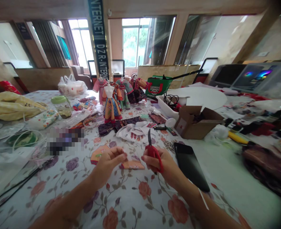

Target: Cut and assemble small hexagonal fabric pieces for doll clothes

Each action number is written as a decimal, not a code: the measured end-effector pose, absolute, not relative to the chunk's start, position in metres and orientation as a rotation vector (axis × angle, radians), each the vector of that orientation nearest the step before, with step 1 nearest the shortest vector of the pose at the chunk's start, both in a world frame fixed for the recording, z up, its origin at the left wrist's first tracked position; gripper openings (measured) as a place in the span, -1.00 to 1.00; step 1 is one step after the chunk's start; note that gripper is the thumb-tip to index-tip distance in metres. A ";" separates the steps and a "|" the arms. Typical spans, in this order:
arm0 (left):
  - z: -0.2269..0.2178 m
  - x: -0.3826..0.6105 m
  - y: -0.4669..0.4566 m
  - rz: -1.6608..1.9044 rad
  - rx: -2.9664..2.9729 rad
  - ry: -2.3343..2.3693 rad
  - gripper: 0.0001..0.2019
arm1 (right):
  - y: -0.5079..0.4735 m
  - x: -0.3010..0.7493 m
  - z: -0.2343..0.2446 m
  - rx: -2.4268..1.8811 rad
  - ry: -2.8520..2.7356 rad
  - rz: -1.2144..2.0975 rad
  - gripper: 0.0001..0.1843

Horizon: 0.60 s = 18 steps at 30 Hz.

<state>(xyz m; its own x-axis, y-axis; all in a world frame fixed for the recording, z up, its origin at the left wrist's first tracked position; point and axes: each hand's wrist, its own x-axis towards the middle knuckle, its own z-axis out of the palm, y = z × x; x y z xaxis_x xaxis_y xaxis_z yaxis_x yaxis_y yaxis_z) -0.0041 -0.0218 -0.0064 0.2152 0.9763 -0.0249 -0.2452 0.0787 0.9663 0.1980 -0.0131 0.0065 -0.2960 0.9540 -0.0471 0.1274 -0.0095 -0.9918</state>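
My right hand (163, 163) is closed round the red handles of a pair of scissors (152, 149), whose dark blades point up and away from me. My left hand (109, 162) is pinched on a small pale piece of paper or cloth (131, 152) held between both hands. Just under the hands an orange patterned piece (132, 164) lies on the floral tablecloth (131, 203). Another orange cut piece (97, 154) lies left of my left hand.
A black phone (190, 165) lies right of my right hand. Beyond are white printed cloth (135, 132), dark fabric scraps (121, 124), a small dress on a stand (111, 106), more doll dresses (126, 89), an open cardboard box (195, 122), a green-lidded jar (62, 106) and a yellow bag (11, 105).
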 end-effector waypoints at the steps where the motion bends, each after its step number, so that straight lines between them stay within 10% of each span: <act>1: -0.007 -0.003 -0.023 1.075 1.093 0.914 -0.78 | -0.016 0.198 0.006 -1.136 -1.493 1.477 -0.70; 18: -0.017 0.005 -0.029 1.023 1.277 0.981 -0.81 | -0.032 0.184 -0.004 -1.162 -1.508 1.644 -0.76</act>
